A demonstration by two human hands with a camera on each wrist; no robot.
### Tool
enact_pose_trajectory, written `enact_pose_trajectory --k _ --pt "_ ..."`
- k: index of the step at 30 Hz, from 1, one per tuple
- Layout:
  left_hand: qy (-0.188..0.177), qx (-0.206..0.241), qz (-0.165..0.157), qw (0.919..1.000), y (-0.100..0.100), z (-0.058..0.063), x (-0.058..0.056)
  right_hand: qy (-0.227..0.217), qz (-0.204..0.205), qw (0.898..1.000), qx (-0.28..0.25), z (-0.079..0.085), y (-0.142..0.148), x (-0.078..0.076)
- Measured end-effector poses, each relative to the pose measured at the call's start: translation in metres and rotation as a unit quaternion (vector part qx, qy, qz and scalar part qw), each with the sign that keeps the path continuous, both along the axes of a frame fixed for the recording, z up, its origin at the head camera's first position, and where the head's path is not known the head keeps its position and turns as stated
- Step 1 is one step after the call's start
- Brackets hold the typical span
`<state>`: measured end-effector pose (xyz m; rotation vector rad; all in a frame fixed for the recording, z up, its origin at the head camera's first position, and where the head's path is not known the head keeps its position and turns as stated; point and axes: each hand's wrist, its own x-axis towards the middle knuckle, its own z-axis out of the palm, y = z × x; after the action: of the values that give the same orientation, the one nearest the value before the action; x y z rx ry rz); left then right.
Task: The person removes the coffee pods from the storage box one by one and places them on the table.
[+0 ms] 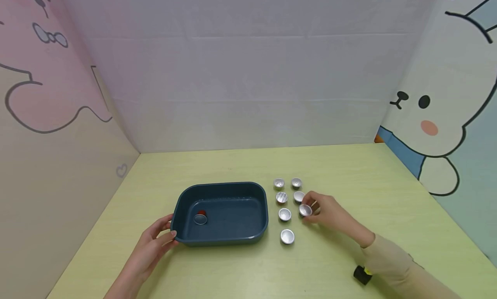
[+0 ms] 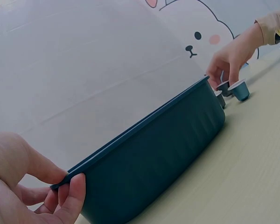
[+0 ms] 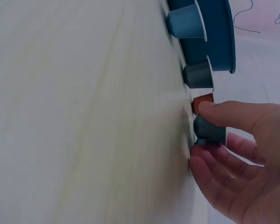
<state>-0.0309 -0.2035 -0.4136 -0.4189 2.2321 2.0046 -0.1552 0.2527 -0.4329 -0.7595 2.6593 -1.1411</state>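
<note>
A dark teal plastic basin (image 1: 229,242) stands on the table, and my left hand (image 1: 155,243) grips its left rim, thumb over the edge in the left wrist view. Inside it a coffee capsule (image 1: 200,219) with a reddish body lies tipped over. To the right of the basin, several coffee capsules stand lid up in two columns, such as the nearest capsule (image 1: 287,236) and a blue-bodied capsule (image 3: 185,23). My right hand (image 1: 326,210) pinches a dark green capsule (image 3: 210,129) at the near end of the right column, between thumb and fingers.
A pale yellow-green table (image 1: 330,169) bears everything. White sheeting (image 1: 248,74) closes the back, with cartoon-printed panels at left (image 1: 58,161) and right (image 1: 427,100). A small black object (image 1: 363,275) with a yellow part is at the right sleeve.
</note>
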Motion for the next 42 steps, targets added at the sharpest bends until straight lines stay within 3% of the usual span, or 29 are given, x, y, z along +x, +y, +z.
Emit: enact_pose_trajectory --k 20,42 --pt "0.001 0.000 -0.002 1.0000 0.000 0.000 0.000 0.016 -0.018 1.000 0.020 -0.004 -0.003 0.003" --pt "-0.008 0.002 0.005 1.0000 0.000 0.000 0.000 -0.026 -0.020 0.999 0.017 0.008 0.005 0.011"
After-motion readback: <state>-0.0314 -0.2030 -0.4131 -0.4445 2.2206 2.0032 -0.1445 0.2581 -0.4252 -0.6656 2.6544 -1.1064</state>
